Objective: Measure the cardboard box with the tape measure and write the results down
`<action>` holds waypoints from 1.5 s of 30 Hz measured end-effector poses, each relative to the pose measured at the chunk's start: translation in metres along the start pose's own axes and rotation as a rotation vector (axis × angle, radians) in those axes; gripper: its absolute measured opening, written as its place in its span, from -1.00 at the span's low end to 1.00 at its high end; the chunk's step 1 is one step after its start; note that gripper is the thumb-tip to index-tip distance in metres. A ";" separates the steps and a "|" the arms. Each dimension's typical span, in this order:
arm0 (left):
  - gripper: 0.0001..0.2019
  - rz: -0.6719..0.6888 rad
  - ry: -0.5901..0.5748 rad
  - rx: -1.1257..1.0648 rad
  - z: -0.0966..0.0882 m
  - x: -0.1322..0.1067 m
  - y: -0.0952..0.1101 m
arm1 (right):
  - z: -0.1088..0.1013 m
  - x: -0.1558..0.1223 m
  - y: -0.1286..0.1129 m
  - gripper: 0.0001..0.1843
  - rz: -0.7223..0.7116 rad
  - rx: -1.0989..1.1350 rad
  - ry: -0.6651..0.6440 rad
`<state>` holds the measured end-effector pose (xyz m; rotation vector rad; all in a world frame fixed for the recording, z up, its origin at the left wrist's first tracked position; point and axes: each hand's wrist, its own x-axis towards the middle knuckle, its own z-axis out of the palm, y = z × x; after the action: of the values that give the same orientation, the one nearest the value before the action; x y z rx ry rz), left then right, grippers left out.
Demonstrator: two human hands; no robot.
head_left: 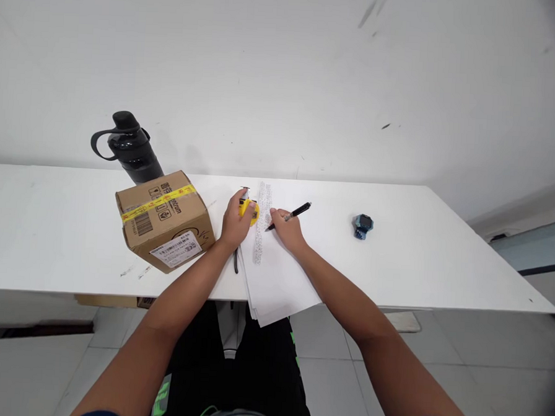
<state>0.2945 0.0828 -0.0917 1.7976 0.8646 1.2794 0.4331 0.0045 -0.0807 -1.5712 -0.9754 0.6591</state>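
Note:
My left hand (235,222) is closed around a yellow tape measure (255,212), with a short bit of its metal end showing at the top. In my right hand (288,231) is a black pen (300,210), slanted with its tip low over the paper. The white sheets of paper (283,283) lie in a loose stack under my right hand and reach past the table's front edge. Two columns of small dark marks run down the top sheet. Beside my left wrist, a black strap (236,262) hangs down on the table.
To the left stands a taped cardboard box (165,221), with a black water bottle (134,148) behind it. A dark blue wristwatch (363,226) rests on the white table (423,259) at the right. The white wall (275,77) borders the table's back edge.

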 end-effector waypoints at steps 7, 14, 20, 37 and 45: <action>-0.51 -0.022 0.007 -0.027 0.002 0.000 -0.004 | 0.002 -0.002 -0.001 -0.57 -0.029 -0.007 0.041; -0.53 -0.019 0.003 -0.040 0.003 -0.001 -0.001 | 0.003 -0.003 0.003 -0.59 -0.059 -0.047 0.043; -0.65 -0.028 0.045 -0.028 0.004 -0.001 -0.001 | 0.003 -0.002 0.007 -0.61 -0.074 -0.051 -0.004; -0.55 -0.027 0.045 0.045 0.000 -0.001 0.006 | 0.001 -0.003 0.004 -0.57 -0.051 -0.062 0.047; -0.47 0.024 -0.007 0.074 0.000 -0.001 0.005 | 0.002 -0.002 0.005 -0.59 -0.093 -0.070 0.031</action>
<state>0.2946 0.0795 -0.0876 1.8746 0.8996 1.2705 0.4313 0.0033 -0.0859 -1.5822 -1.0514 0.5395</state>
